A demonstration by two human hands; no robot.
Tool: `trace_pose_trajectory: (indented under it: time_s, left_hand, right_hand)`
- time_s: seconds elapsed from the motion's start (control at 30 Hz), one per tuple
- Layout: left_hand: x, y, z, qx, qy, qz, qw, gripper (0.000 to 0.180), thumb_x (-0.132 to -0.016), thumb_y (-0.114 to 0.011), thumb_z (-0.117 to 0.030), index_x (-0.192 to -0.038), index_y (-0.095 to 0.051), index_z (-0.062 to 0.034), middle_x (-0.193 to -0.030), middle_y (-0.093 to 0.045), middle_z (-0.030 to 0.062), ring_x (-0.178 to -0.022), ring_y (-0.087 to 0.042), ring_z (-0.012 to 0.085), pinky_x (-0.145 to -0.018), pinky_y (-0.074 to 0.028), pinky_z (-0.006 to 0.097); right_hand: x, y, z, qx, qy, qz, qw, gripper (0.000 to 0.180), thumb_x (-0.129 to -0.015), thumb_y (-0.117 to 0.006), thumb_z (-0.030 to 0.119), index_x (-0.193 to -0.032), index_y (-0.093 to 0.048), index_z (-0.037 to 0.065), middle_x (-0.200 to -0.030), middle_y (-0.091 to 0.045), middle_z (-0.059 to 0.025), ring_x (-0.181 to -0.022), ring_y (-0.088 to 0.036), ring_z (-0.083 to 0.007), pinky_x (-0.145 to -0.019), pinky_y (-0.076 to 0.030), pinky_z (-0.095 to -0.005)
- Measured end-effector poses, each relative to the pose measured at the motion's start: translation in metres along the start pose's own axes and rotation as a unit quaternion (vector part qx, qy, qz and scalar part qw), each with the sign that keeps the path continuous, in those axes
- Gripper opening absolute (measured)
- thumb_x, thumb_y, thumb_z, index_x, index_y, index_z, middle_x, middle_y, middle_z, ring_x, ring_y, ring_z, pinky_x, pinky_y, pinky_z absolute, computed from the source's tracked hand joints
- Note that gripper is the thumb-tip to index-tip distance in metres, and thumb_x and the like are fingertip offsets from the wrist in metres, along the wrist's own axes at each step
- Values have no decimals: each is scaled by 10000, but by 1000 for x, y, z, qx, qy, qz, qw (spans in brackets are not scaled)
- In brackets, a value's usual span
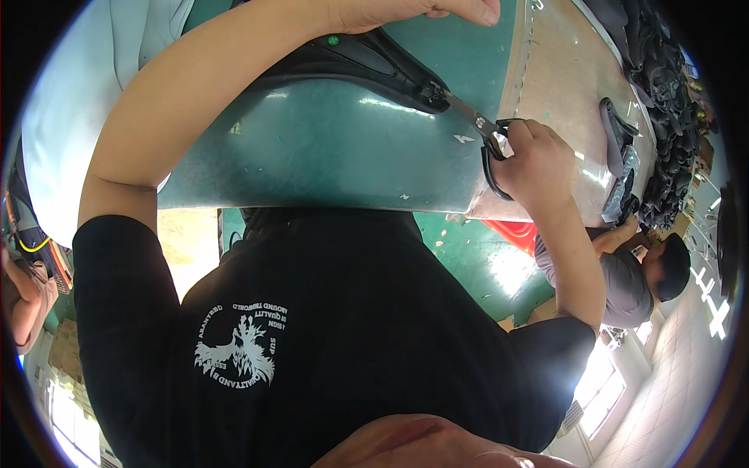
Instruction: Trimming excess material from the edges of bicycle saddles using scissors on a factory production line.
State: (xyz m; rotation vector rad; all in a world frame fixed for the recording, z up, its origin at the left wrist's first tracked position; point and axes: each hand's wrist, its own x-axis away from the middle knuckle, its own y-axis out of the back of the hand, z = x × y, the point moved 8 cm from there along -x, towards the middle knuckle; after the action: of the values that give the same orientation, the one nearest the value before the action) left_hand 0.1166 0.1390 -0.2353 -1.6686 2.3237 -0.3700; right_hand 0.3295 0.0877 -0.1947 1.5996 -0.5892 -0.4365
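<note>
My right hand (538, 164) is closed around the black handles of a pair of scissors (481, 123). The metal blades point up and left, and their tips meet the narrow nose of a black bicycle saddle (374, 62). This saddle lies on the green tabletop (312, 156) and bears a small round green sticker. My left forearm crosses over its wider part, hiding some of it. At the top edge is my left hand (406, 11), cut off by the picture; its thumb stretches to the right, while most of its fingers are out of sight.
A tan board (554, 86) covers the table's right part, carrying a dark curved piece (615, 136) and clear plastic. Beyond lies a heap of black pieces (663, 101). A person in a dark cap (669, 265) is at the right, another person (31, 304) at the far left. Pale sheeting (78, 101) lies left.
</note>
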Motion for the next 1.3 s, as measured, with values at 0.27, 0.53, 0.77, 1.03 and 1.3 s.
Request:
trace_pose_trajectory:
  time_s: [0.27,0.53,0.77,1.03,1.3]
  left_hand:
    - [-2,4,1,4,5,-7,1000,63,-903,-760,-72,-959,-755,-43,-899,-708,-10,-814,-611,75,-760,-481,224]
    - [-1,4,0,-3,15,-14,1000,55,-904,-761,-74,-949,-757,-43,-893,-703,-14,-802,-603,67,-740,-475,219]
    - [0,-8,-5,-92,-9,59,994,84,-894,-765,-90,-951,-736,-35,-861,-685,-4,-808,-611,91,-748,-490,263]
    - [32,-51,-21,-463,-211,269,818,225,-865,-762,-171,-1021,-711,-18,-964,-576,140,-946,-596,338,-858,-492,423]
    - [29,-62,-28,-513,-261,266,773,162,-895,-738,-139,-946,-655,-10,-960,-570,150,-930,-596,361,-814,-503,432]
  right_hand:
    - [7,12,0,-26,-19,-51,998,252,-717,-840,259,-747,-642,107,-738,-641,-41,-697,-673,-247,-556,-525,-372]
    - [-4,18,12,10,0,-67,998,258,-703,-833,249,-751,-624,106,-731,-593,-39,-693,-646,-239,-549,-509,-379]
    - [-9,40,5,21,16,-27,999,273,-693,-836,253,-792,-637,93,-777,-613,-46,-755,-658,-244,-588,-521,-382]
    - [24,41,-24,33,-51,-34,998,255,-698,-830,236,-818,-662,87,-798,-627,-53,-781,-663,-256,-607,-525,-388]
    - [33,31,-37,-12,-76,-45,996,246,-703,-827,224,-848,-678,92,-826,-645,-52,-805,-668,-259,-641,-545,-402]
